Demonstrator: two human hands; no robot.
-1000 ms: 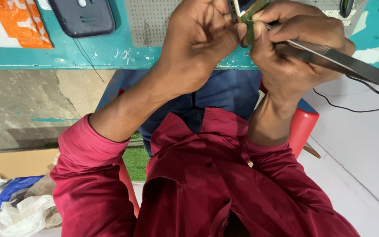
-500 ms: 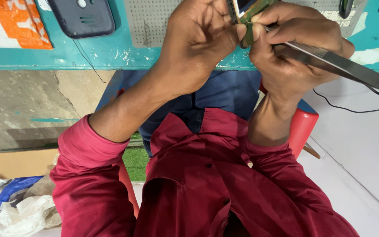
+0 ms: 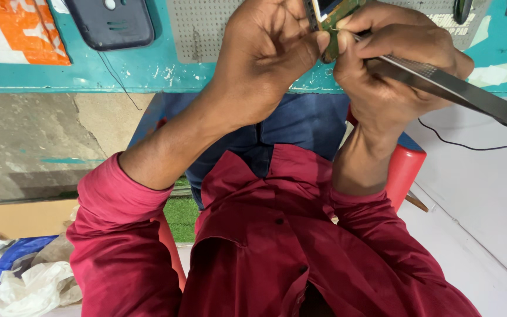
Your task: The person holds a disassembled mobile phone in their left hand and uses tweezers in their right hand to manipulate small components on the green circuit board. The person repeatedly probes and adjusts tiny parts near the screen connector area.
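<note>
Between the two hands, at the top edge of the view, a small green circuit board (image 3: 337, 17) is pinched from both sides. Its near end sits against the thumb tip of the left hand (image 3: 265, 58), whose fingers are curled and closed on the board's left edge, so the board lies just right of that hand's thumb and above its knuckles. The right hand (image 3: 391, 70) presses in from the other side, its fingertips closed together on a pair of long metal tweezers (image 3: 453, 85), and the board lies just left of that hand's forefinger, touching it. The tweezers' tips meet the board near its lower edge, while their flat shaft runs away from the right hand, down and out toward the right border of the view. Whether the tips grip any part on the board cannot be told, since the fingers cover that spot. Beyond both hands lies a teal workbench (image 3: 148, 70), with a grey perforated mat (image 3: 200, 26) just left of the left hand, a dark phone-like device (image 3: 112, 23) farther left, and an orange packet (image 3: 13, 32) at the far left corner. Below the wrists are red shirt sleeves (image 3: 112, 235), blue trousers (image 3: 300, 123) and a red stool (image 3: 403, 170) under the right forearm, with a thin black cable (image 3: 470, 145) on the white floor to the right.
</note>
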